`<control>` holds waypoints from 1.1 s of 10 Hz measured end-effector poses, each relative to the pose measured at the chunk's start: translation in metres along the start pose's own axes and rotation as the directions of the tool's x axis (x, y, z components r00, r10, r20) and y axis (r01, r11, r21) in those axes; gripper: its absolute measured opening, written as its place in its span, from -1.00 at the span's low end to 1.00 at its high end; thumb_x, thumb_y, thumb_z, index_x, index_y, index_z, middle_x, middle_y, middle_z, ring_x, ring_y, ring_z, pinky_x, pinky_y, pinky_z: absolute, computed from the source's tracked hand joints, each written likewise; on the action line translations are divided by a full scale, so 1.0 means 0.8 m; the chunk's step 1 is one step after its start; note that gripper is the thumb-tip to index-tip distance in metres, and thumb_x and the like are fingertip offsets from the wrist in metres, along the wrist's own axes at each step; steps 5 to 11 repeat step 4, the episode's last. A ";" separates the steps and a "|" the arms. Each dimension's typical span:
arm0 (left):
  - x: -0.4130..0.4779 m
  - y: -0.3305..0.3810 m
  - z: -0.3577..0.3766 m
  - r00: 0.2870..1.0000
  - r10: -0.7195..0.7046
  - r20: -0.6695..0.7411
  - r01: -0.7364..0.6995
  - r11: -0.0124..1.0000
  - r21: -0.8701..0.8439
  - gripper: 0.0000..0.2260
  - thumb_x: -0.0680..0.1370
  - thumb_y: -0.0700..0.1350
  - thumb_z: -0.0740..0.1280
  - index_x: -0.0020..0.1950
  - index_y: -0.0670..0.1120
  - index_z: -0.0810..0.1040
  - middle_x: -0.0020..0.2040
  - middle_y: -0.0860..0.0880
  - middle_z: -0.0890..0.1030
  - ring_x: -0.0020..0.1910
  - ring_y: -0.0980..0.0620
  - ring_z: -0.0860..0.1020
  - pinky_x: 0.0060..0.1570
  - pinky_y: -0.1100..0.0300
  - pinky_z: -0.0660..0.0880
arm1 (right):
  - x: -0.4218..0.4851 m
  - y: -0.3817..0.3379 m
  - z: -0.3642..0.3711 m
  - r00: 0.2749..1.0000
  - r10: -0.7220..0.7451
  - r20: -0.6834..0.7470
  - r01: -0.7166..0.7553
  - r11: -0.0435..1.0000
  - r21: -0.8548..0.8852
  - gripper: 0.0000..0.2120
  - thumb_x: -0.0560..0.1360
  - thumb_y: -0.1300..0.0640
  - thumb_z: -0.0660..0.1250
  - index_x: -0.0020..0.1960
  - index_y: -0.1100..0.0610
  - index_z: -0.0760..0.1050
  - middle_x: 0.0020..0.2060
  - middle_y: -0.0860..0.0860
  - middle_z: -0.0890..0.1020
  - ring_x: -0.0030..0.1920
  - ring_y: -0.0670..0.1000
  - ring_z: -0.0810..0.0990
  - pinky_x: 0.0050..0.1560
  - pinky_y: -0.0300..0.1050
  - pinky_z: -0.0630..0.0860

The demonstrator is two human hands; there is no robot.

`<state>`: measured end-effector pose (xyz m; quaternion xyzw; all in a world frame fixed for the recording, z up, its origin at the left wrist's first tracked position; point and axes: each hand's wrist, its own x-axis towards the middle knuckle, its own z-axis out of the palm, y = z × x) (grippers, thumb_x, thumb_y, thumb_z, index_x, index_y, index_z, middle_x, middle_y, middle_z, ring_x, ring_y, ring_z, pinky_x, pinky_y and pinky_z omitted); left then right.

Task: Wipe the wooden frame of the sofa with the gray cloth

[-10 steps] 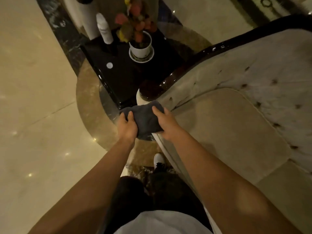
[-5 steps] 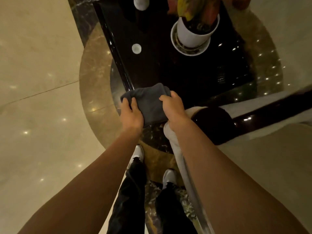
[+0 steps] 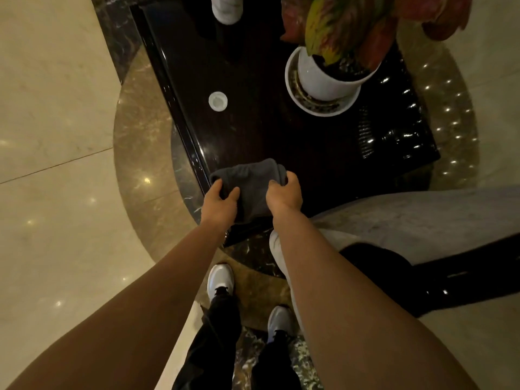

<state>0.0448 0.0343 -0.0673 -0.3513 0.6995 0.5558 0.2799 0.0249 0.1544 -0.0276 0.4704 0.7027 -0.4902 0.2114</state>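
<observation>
The gray cloth point(image 3: 253, 182) is folded and lies over the near corner of a glossy black side table point(image 3: 281, 136). My left hand point(image 3: 221, 202) grips its left edge and my right hand point(image 3: 284, 194) grips its right edge. The sofa's dark wooden frame point(image 3: 450, 280) runs along the lower right, ending in a rounded arm tip below my right forearm. Pale upholstery point(image 3: 422, 218) lies above the frame. The cloth is apart from the frame.
A white pot with a red and green plant point(image 3: 329, 77) stands on the table's far right. A small white cap point(image 3: 218, 101) and a white bottle point(image 3: 226, 8) sit further left. My white shoes point(image 3: 221, 278) stand on the polished marble floor point(image 3: 56, 136).
My view has swung from the sofa seat to the side table. Both hands carried the cloth off the sofa arm and onto the table's near corner.
</observation>
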 end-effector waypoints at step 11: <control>-0.138 0.064 -0.055 0.907 0.410 -0.097 -0.298 0.789 0.538 -0.53 0.59 0.00 0.32 0.46 -0.08 0.34 0.38 -0.17 0.45 0.33 -0.18 0.46 0.32 -0.08 0.44 | -0.115 -0.041 -0.062 0.970 -0.237 -0.051 0.220 0.950 -0.223 -0.50 0.62 0.04 0.20 0.52 0.11 0.22 0.45 0.14 0.35 0.37 0.20 0.43 0.29 0.11 0.46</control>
